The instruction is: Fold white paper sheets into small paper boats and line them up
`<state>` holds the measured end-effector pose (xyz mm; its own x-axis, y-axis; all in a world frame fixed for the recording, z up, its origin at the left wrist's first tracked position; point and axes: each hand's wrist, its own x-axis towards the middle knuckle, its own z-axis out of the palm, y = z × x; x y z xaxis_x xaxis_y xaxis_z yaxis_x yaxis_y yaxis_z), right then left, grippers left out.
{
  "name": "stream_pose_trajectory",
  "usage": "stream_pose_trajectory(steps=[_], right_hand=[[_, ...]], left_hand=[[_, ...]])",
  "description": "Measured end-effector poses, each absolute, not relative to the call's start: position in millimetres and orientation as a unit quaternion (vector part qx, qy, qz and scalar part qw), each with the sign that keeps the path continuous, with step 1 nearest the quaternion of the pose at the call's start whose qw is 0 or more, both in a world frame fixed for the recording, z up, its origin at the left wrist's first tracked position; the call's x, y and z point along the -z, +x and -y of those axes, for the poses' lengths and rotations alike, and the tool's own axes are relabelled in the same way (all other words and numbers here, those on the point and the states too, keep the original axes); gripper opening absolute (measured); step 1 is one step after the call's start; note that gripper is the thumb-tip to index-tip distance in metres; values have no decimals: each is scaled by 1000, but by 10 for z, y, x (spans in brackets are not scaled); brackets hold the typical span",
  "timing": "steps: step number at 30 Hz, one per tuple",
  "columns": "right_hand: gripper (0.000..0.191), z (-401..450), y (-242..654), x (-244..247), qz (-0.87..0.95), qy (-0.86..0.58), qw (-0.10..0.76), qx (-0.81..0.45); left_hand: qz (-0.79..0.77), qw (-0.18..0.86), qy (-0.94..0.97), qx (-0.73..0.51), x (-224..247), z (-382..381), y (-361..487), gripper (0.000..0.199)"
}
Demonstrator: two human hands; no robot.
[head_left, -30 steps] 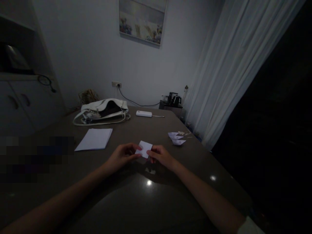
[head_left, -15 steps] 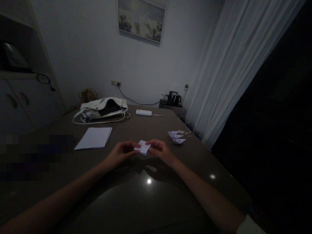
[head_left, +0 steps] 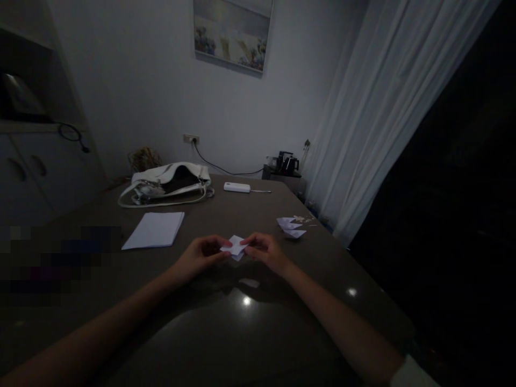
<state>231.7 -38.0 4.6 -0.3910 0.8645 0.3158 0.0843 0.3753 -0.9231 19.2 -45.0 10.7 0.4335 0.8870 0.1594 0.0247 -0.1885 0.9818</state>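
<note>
Paper piece (head_left: 237, 245), one, folded, is pinched by two grips, left hand (head_left: 199, 253) and right hand (head_left: 266, 252), right of the paper stack (head_left: 155, 230). One bag (head_left: 161, 175) lies behind it; at least two paper boats (head_left: 294, 234) lie far right of it, near an edge. Open surface (head_left: 212, 217) separates stack and hands.

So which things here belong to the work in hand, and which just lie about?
Seemingly part of the work: folded paper, held by left hand and right hand; paper stack; paper shapes.

Apparently just lying about: handbag; white gadget.
</note>
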Motion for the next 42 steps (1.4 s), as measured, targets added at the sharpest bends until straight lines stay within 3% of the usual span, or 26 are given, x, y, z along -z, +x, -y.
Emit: stream_pose_trajectory(steps=[11,20,26,42], right_hand=[[23,401,2298,-56,705,-343,443,-435],[25,346,2289,-10,692,-353,467,-422],[24,352,2288,31,729,-348,446,-386],[22,425,2232,-3,724,-343,446,-399]], left_hand=[[-364,493,686,-392,-109,443,187,30],[-366,524,659,-396,-115,449,205,31],[-363,549,648,-383,-139,464,221,52],[-384,507,673,-378,-104,471,252,37]])
